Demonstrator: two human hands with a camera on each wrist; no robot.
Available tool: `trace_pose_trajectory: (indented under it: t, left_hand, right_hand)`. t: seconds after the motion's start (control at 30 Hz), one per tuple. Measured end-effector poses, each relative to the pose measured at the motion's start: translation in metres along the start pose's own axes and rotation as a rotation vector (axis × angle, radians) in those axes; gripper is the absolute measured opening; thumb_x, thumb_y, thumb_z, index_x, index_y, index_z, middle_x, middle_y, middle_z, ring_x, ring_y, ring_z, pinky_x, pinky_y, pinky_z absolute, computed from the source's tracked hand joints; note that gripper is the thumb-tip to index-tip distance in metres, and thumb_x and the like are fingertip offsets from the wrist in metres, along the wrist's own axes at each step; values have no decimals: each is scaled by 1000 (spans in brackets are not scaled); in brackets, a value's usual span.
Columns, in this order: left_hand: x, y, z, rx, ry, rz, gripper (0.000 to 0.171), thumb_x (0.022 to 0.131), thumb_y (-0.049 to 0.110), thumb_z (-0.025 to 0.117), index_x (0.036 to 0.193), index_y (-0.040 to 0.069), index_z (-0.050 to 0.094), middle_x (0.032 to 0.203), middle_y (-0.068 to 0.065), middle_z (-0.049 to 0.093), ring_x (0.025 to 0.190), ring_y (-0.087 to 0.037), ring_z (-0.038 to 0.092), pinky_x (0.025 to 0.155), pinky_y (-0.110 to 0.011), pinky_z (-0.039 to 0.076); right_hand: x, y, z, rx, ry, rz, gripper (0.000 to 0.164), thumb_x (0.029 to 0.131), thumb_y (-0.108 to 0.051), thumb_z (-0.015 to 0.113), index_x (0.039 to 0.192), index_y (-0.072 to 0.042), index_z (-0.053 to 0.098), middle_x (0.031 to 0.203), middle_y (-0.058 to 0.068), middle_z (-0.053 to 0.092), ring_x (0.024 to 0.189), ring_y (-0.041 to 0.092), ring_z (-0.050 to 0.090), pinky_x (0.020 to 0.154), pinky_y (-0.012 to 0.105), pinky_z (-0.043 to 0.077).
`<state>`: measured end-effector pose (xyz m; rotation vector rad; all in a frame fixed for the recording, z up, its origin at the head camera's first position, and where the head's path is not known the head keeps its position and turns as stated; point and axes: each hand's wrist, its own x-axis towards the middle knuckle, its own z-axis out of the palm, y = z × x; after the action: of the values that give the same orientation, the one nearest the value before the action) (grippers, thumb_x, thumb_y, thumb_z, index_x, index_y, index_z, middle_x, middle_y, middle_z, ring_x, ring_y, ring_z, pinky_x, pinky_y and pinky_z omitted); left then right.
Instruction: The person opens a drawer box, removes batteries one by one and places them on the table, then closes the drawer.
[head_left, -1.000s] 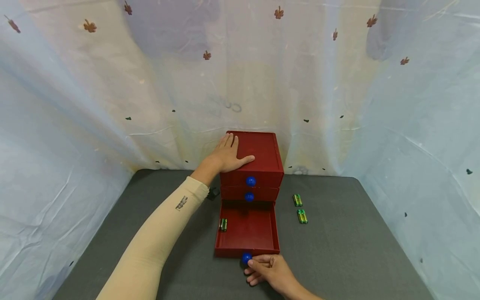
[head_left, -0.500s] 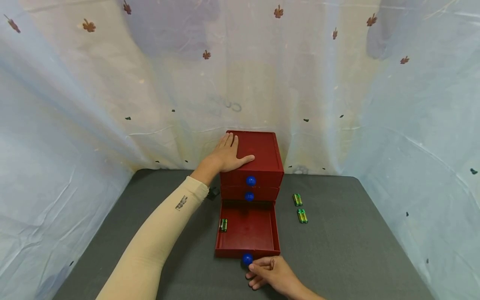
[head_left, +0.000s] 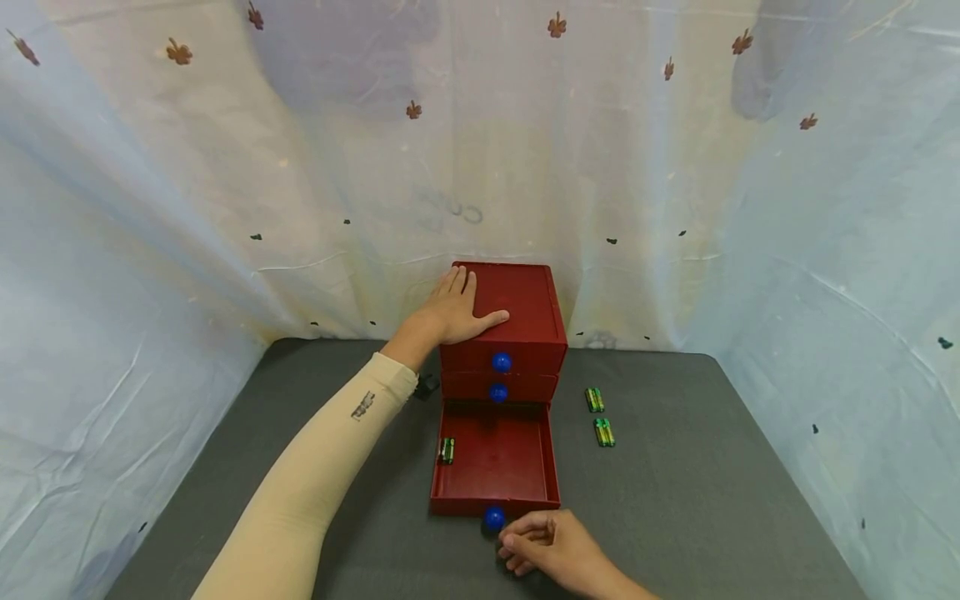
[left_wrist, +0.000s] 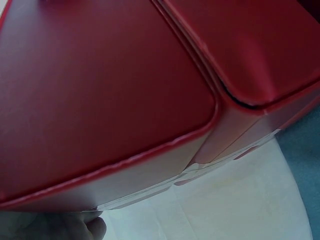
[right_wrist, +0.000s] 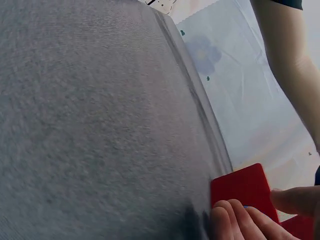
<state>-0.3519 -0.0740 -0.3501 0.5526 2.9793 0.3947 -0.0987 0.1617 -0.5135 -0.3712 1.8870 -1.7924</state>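
Note:
My left hand (head_left: pixel 448 310) lies flat on top of a small red drawer cabinet (head_left: pixel 525 300), thumb spread to the right. The cabinet has blue ball knobs, and its bottom drawer (head_left: pixel 495 467) is pulled out toward me. A pair of green batteries (head_left: pixel 447 451) rests at that drawer's left side. Just right of the lowest blue knob (head_left: pixel 494 518), my right hand (head_left: pixel 555 550) hovers with loosely bent fingers, holding nothing. In the left wrist view the cabinet's red panels (left_wrist: pixel 100 90) fill most of the frame. Fingers and the red drawer front (right_wrist: pixel 242 189) appear low in the right wrist view.
Two pairs of green batteries (head_left: pixel 595 400) lie on the grey table (head_left: pixel 675 483) to the right of the cabinet. A small black object (head_left: pixel 427 387) sits by the cabinet's left side, partly behind my forearm. A pale patterned curtain (head_left: pixel 480 167) surrounds the table's back and sides.
My right hand has let go of the bottom drawer's blue knob and drawn slightly away to the right. The left hand and the pulled-out drawer stay in place.

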Motion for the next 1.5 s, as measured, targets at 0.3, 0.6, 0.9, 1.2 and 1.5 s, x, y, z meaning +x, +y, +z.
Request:
trace_pose_trajectory:
  t: [0.3, 0.6, 0.9, 1.2, 1.5]
  left_hand:
    - [-1, 1, -1, 2, 0, -4, 112, 102, 81, 37, 172, 2, 2, 180, -19, -7, 167, -32, -9, 135, -46, -1]
    - [-3, 3, -1, 1, 6, -6, 110, 103, 80, 38, 172, 2, 2, 180, -19, -6, 167, -32, -9, 135, -46, 0]
    - [-3, 3, -2, 8, -5, -6, 111, 103, 81, 37, 172, 2, 2, 180, -18, -7, 167, -32, -10, 135, -45, -1]
    - [-4, 4, -3, 10, -4, -4, 110, 103, 80, 37, 172, 2, 2, 180, -18, -6, 167, -32, -9, 135, -45, -1]
    - [-4, 4, -2, 8, 5, -7, 110, 103, 80, 38, 172, 2, 3, 180, -18, -6, 167, -32, -10, 135, -46, -2]
  right_hand:
    - [3, -17, -9, -108, -62, -120, 30, 107, -13, 68, 122, 13, 73, 106, 33, 76, 90, 35, 80, 82, 54, 63]
    - [12, -30, -14, -184, -39, -196, 28, 106, -12, 70, 123, 10, 73, 105, 30, 77, 89, 37, 79, 80, 54, 64]
    - [25, -41, -18, -265, 15, -237, 29, 105, -15, 72, 124, 6, 74, 104, 21, 79, 87, 39, 77, 77, 50, 65]
    - [41, -53, -22, -368, 84, -243, 22, 104, -21, 74, 122, -10, 79, 110, 17, 79, 90, 35, 77, 74, 31, 65]
    - [59, -63, -21, -442, 102, -286, 22, 104, -23, 75, 121, -10, 79, 114, 8, 79, 94, 22, 76, 80, 28, 63]
